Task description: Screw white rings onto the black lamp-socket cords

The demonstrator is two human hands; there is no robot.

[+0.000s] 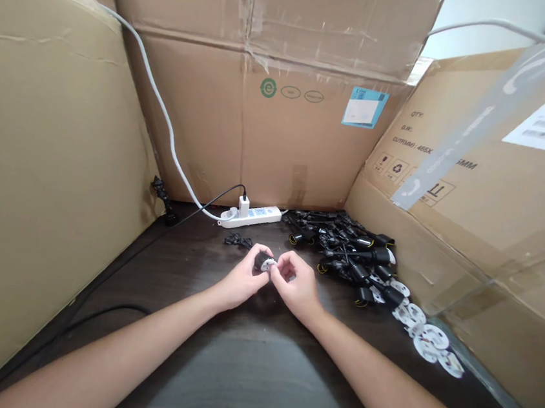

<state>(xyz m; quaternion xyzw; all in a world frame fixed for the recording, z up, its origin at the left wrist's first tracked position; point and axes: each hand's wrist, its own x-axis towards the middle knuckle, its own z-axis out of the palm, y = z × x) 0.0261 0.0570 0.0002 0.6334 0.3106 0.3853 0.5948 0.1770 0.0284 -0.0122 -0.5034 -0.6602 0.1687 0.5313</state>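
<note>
Over the middle of the dark table, my left hand (244, 280) is closed around a black cylindrical part (261, 259) with a white round face (267, 265) turned toward me. My right hand (297, 283) is at that white face, with thumb and forefinger pinched against its edge. Whatever small piece may be between those right fingertips is too small to make out. Just behind my left hand lies a small bundle of black cable (238, 240). To the right of my hands is a heap of black cylindrical parts (362, 255) with yellow wires and cables.
Several white round discs (434, 338) lie along the right box. A white power strip (256, 216) with a plug and black cord stands at the back. Cardboard boxes wall in the left (40, 140), back (298, 148) and right (443, 248). A black cable (115, 307) crosses the left side.
</note>
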